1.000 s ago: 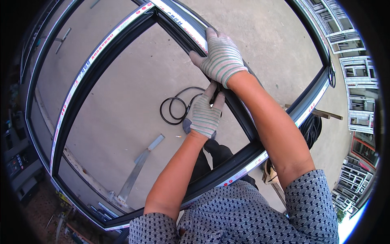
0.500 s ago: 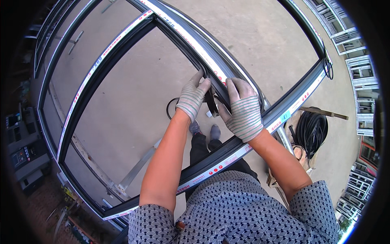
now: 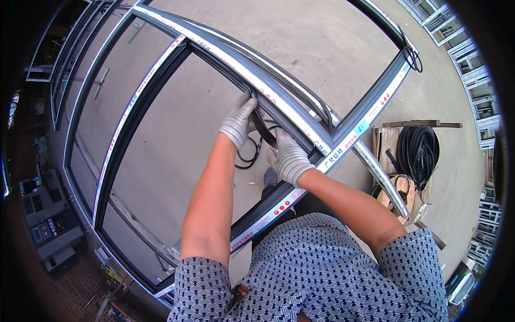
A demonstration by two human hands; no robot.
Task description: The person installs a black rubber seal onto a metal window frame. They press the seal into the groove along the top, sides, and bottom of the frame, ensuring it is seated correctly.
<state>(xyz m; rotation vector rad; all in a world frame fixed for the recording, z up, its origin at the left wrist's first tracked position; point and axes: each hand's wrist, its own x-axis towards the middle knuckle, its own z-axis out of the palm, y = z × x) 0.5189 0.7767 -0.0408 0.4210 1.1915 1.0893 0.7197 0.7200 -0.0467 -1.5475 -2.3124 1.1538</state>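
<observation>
Both hands wear light gloves with green stripes and work along the inner edge of a large dark window frame point(image 3: 292, 119) with white printed film. My left hand point(image 3: 236, 124) pinches a black rubber sealing strip point(image 3: 262, 124) against the inside of the bar; its fingertips are slightly blurred. Nearer the frame's corner, my right hand point(image 3: 290, 159) grips the same strip, its fingers partly hiding it. Between the hands the strip bows away from the bar. A loose loop of it point(image 3: 248, 165) hangs below, inside the opening.
A coil of black strip point(image 3: 417, 155) lies on boards at the right, beside a pale metal bar point(image 3: 382, 180). More black strip point(image 3: 413, 59) dangles at the frame's far right corner. Grey machinery point(image 3: 53, 228) stands at left, and stacked frames point(image 3: 465, 56) line the right.
My right hand has come off the top of the bar to its inner side, closer to the corner. The left hand sits slightly left and lower, and the view has shifted.
</observation>
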